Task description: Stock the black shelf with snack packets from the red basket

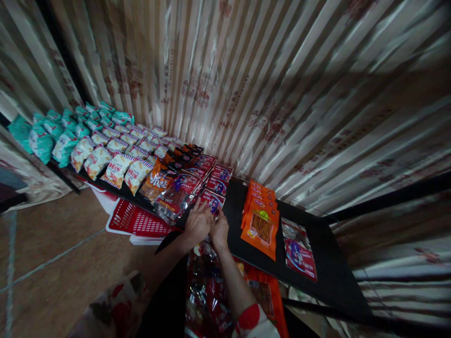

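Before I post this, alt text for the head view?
A person's left hand and right hand are at the near edge of a red snack packet on a black table. Teal bags and white bags crowd the picture's left; overlapping orange packets lie right of the hands. Behind hangs a patterned curtain.

My black tabletop [334, 272], laden
Left to right, I see teal bags [41, 142], white bags [118, 168], orange-and-black bags [158, 179], red packets [217, 186], overlapping orange packets [261, 227] and one red-and-silver packet [300, 256].

The left hand [198, 222] and right hand [220, 230] touch a shiny red plastic packet [215, 203] near the long black tabletop's [334, 256] front edge; puffy teal plastic bags [41, 142] crowd its left end.
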A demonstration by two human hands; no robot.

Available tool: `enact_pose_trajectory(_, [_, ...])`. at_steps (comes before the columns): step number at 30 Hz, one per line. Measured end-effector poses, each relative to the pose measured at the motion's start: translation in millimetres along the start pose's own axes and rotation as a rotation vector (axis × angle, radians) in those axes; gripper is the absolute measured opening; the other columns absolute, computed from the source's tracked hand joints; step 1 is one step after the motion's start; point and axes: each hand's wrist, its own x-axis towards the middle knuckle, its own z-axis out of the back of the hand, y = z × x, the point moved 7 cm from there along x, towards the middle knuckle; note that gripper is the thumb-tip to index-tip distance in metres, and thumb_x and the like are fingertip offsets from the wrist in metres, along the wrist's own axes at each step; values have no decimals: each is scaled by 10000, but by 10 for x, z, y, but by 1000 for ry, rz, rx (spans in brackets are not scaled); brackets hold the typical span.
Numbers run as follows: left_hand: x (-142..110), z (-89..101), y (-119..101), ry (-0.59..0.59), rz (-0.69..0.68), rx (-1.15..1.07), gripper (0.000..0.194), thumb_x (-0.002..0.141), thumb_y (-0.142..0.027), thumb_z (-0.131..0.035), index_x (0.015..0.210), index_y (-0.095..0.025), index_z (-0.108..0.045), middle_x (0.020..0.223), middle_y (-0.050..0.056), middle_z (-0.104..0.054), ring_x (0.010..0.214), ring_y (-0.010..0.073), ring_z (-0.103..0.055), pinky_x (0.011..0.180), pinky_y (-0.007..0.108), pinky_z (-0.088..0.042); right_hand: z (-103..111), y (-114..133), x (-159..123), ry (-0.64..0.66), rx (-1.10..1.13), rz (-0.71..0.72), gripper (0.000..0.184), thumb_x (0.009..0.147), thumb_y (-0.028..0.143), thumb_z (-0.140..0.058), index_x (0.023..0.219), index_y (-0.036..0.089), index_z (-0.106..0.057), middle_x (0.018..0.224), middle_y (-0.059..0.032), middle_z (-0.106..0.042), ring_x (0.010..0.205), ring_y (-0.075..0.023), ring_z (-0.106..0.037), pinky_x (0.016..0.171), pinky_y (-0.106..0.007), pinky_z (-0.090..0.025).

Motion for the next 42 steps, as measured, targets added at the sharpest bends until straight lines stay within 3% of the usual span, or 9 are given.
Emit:
enact_pose_trajectory(6, [322, -199, 113, 62, -29, -47, 406, 880, -222, -330, 1214, -116, -535, 1331, 108, -490, 1334, 214, -273, 1086, 407, -253, -52, 18, 12, 9, -62, 33, 478, 804, 367, -421, 1178, 110, -573, 963, -146, -636, 852, -229, -590, 796, -331, -441])
enact_pose_trajectory(12, [401, -353, 229, 97, -6, -13, 424, 897, -251, -292, 1218, -108, -529, 1334, 113, -485, 1302, 185, -339, 1104, 375, -216, -64, 53, -10, 30, -156, 48, 479, 817, 342, -396, 1207, 108, -546, 976, -148, -610, 852, -233, -579, 785, -331, -442])
enact_pose_trajectory(20, [392, -373, 246, 52, -43, -43, 418, 897, -254, -299, 1221, -114, -524, 1330, 114, -488, 1302, 185, -341, 1102, 399, -218, -58, 55, -51, 5, -322, 112, 460, 813, 305, -379, 1189, 110, -557, 1109, -169, -558, 1041, -279, -469, 900, -394, -371])
enact_pose_trajectory(29, [353, -347, 220, 59, -52, 24, 419, 878, -220, -316, 1218, -84, -520, 1350, 143, -458, 1307, 215, -333, 1096, 404, -224, -130, -36, -90, 2, -283, 138, 516, 887, 348, -230, 1236, 107, -525, 1289, -154, -472, 1243, -236, -343, 1029, -395, -252])
enact_pose_trajectory(35, [323, -338, 201, 64, -78, 88, 423, 839, -225, -406, 1219, -76, -515, 1357, 151, -449, 1298, 228, -346, 1105, 380, -208, -158, -101, -96, 22, -254, 82, 539, 889, 388, -221, 1277, 127, -489, 1332, -140, -451, 1260, -245, -332, 1019, -409, -254])
enact_pose_trajectory(42, [333, -373, 211, 45, -90, 118, 417, 872, -200, -332, 1232, -75, -503, 1360, 150, -443, 1300, 221, -345, 1093, 395, -233, -161, -120, -70, 22, -245, 62, 544, 882, 374, -220, 1256, 105, -509, 1321, -157, -461, 1252, -245, -344, 1014, -403, -258])
